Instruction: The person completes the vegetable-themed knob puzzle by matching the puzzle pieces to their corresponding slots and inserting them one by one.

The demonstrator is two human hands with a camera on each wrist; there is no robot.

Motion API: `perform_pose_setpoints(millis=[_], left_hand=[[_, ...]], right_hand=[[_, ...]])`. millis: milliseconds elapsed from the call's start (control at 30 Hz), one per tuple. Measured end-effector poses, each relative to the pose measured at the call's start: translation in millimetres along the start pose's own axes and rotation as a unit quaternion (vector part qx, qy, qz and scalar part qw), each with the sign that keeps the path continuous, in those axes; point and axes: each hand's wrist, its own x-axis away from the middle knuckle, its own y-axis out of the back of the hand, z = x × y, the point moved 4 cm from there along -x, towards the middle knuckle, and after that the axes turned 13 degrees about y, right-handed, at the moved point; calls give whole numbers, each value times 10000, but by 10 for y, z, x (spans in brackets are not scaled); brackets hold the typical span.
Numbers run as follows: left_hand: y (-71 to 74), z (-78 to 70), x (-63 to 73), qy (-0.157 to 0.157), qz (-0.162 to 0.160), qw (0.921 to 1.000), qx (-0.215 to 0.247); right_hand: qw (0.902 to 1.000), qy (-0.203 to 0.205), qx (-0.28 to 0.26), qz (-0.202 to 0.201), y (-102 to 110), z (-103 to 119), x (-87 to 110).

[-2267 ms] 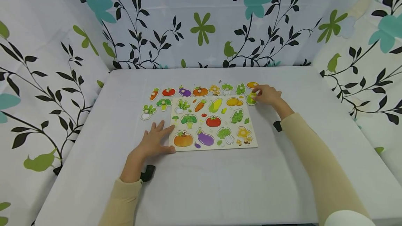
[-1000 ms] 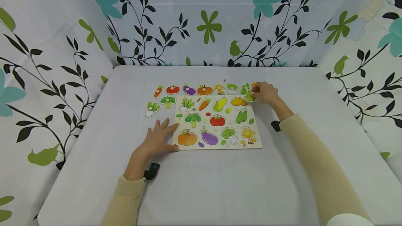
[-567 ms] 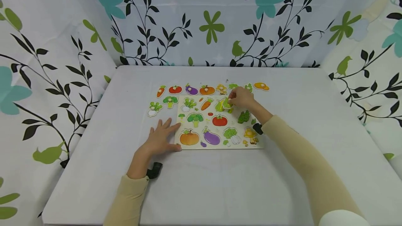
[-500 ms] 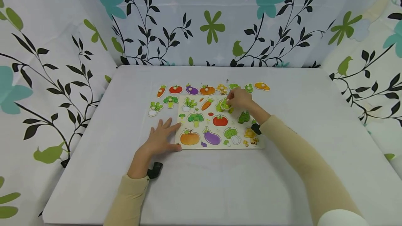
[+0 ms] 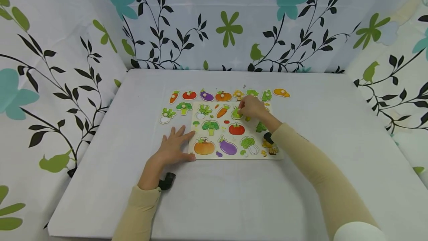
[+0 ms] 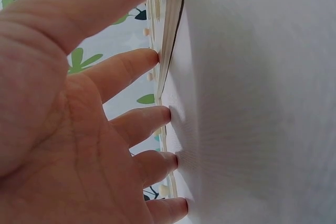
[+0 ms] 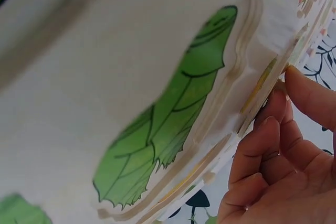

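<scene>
In the head view, my right hand [image 5: 253,108] pinches a green corn puzzle piece [image 5: 236,113] over the corn picture in the upper part of a vegetable puzzle board [image 5: 251,127]. From the right wrist, the thumb and forefinger of that hand [image 7: 273,156] meet at a thin edge close over the board, beyond a green leafy vegetable picture [image 7: 163,124]. Spread fingers of my left hand [image 5: 172,150] lie at the board's left side. Its thumb touches the lower left corner, and the left wrist view shows this hand [image 6: 58,119] palm on, fingertips down by the board's edge.
Loose knobbed pieces line the far side of the board, from a carrot [image 5: 174,96] and a tomato [image 5: 189,95] to a yellow-orange piece [image 5: 281,92]. A broccoli [image 5: 184,108] and a white radish [image 5: 167,115] lie to its left. Leaf-patterned cloth [image 5: 187,6] surrounds the white table.
My right hand has picked up the corn piece from beside the board's upper right corner and brought it left onto the corn picture. The left hand has kept its place at the board.
</scene>
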Motion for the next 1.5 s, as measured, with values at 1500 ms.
perform_pose_setpoints(millis=[1500], left_hand=[[17,1,32,-66,-53,9997,243]], right_hand=[[9740,-1886,-528,-1139,785,-1523,144]])
